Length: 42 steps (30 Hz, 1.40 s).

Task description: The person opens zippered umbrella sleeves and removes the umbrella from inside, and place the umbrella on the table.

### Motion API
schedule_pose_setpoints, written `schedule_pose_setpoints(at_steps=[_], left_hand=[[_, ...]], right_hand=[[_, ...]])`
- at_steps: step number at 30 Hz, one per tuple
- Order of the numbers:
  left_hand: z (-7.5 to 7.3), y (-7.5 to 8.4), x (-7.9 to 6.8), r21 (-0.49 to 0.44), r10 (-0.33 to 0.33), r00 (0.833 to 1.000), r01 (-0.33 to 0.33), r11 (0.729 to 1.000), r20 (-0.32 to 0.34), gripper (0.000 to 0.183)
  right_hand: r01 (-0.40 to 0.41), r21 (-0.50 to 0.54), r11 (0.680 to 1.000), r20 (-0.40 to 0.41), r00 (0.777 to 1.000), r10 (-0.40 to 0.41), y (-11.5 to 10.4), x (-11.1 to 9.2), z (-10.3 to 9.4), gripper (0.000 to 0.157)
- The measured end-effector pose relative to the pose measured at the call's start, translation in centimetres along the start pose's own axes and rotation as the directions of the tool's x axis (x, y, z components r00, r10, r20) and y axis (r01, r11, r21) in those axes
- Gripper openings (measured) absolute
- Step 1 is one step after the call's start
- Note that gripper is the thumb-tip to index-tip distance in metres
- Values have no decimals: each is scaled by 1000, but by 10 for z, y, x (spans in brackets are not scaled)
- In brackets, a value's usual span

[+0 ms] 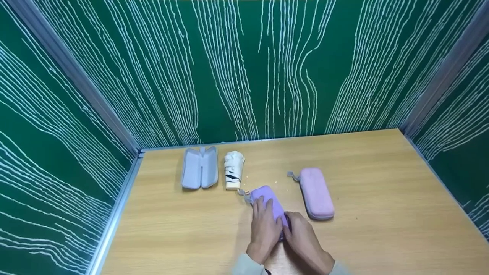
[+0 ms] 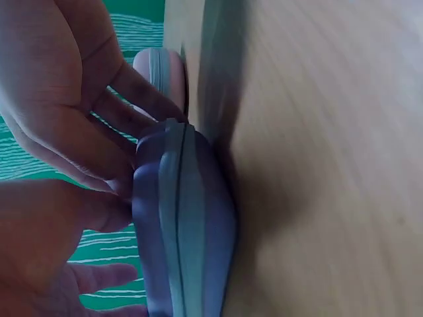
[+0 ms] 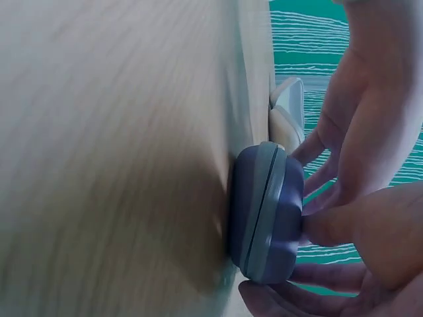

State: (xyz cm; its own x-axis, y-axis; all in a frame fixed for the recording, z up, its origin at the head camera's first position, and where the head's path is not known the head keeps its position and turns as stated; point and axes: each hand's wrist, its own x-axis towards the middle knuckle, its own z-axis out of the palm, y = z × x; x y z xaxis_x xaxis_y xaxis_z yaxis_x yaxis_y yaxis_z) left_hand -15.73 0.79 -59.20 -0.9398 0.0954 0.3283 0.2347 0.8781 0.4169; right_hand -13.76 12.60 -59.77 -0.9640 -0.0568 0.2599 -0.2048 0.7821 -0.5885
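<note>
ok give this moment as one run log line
left hand: rests on purple case | right hand: grips its near end | pink case: closed, right | gray case: open, left | white wrapped object: beside gray case

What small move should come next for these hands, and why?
Perhaps the right hand should feel along the grey rims of the purple case for a zip pull: that hand grips the near end, the left hand rests on top, and the visible rims meet.
</note>
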Motion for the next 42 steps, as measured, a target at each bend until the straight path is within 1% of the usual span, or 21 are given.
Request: schedule_pose_setpoints(at_steps=[4,7,11,14,17,20,22,24,26,28,29,30,31,32,33,35,37,38,39,40,42], left_hand=[[0,4,2,38,-38,999,36,999,31,52],[0,7,3,107,-70,996,65,992,49,56],[0,10,4,196,-111,992,97,976,57,65],[0,12,5,233,-130,989,111,966,68,69],[1,14,5,266,-139,987,114,957,77,72],[3,16,4,299,-138,988,110,948,75,80],[4,16,4,309,-136,988,107,945,73,87],[5,17,3,307,-133,989,106,946,69,91],[5,16,3,283,-130,990,108,953,59,91],[6,15,3,246,-134,990,118,962,50,90],[5,15,3,222,-135,990,123,967,44,90],[5,15,3,199,-141,989,130,971,40,90],[5,14,3,176,-146,989,137,975,38,90],[5,14,3,155,-153,987,145,977,39,91],[4,14,3,137,-156,987,150,979,34,92],[3,14,3,106,-165,986,161,981,30,93],[1,14,2,86,-172,985,169,982,29,94],[1,14,2,79,-175,984,173,982,29,95],[0,14,2,71,-181,983,178,981,27,95],[-1,14,3,65,-187,982,185,981,26,95],[-2,13,3,51,-194,981,193,980,23,97]], right_hand=[[10,4,1000,-3,1000,-10,-1,-1,1,21],[18,33,999,13,1000,-18,-1,-1,1,24],[-4,121,993,69,998,-5,1,0,-2,28],[-18,188,982,122,993,-5,4,1,-5,29],[-19,251,968,170,985,-25,8,2,-8,30],[-23,300,954,226,973,-47,11,4,-11,37],[-34,332,943,259,964,-57,12,4,-12,46],[-47,357,933,283,957,-60,13,5,-13,52],[-73,386,920,296,954,-49,13,5,-12,56],[-117,425,898,309,951,-23,13,6,-11,58],[-146,450,881,319,948,-6,13,6,-10,58],[-180,484,856,332,943,11,13,6,-9,58],[-217,518,827,347,937,29,14,6,-9,58],[-273,571,774,370,927,54,14,6,-8,57],[-299,594,747,382,922,65,14,7,-7,57],[-302,590,749,382,921,71,15,7,-7,54],[-263,559,787,358,932,58,15,7,-6,50],[-228,534,814,339,940,42,15,7,-6,47],[-182,496,849,315,949,20,15,8,-6,46],[-160,487,859,302,953,7,15,8,-6,44],[-140,509,849,290,957,-16,15,9,-6,40]])
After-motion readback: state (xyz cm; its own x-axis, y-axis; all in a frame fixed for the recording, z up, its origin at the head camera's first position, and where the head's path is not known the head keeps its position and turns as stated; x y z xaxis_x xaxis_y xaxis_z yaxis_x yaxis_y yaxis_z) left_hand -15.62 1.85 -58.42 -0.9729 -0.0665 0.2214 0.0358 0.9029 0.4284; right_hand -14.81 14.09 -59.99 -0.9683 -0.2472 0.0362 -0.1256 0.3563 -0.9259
